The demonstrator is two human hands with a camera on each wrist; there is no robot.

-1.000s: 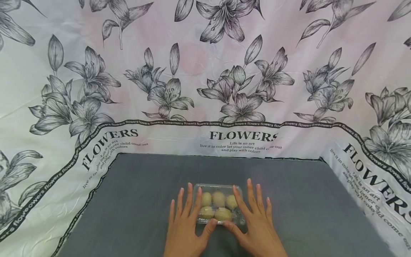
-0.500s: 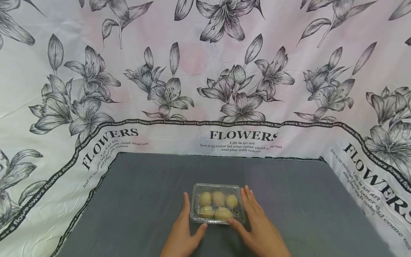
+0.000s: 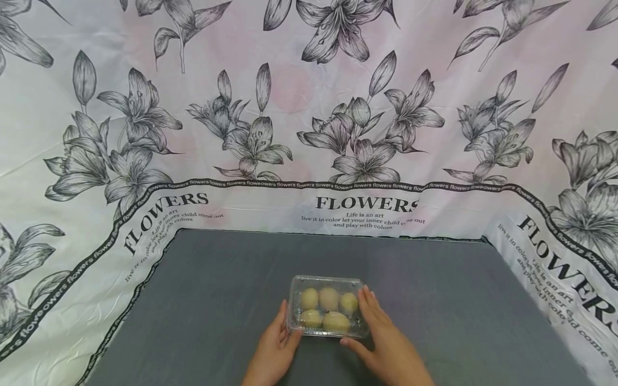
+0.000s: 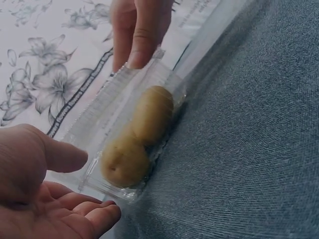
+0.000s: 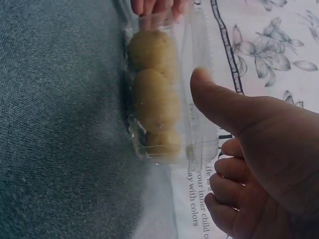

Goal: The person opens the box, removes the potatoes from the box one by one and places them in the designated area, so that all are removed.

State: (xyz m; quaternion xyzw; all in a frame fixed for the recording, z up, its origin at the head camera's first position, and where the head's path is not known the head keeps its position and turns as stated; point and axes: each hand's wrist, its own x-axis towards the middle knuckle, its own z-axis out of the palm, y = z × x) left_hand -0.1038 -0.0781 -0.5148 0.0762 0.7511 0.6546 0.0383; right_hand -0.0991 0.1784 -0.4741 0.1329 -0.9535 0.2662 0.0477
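Observation:
A clear plastic clamshell box (image 3: 301,284) with its lid down sits on the grey cloth, several small yellow-brown potatoes (image 3: 336,321) inside. My left hand (image 3: 272,343) is at the box's left side, its fingers along the wall and thumb by the near corner. In the left wrist view that hand (image 4: 45,194) has its thumb apart from loosely bent fingers, close to the box end. On the right side, my right hand (image 3: 386,343) lays fairly straight fingers along the wall. Its thumb (image 5: 219,102) reaches beside the lid in the right wrist view; contact there is unclear.
Grey cloth (image 3: 217,289) covers the table around the box. A white curtain (image 3: 270,209) with printed flowers and lettering borders it at the back and both sides.
Both hands were spread over the box's sides and top a second ago. They have come down beside it, the left fingers drawing in against the left side. The box has barely moved.

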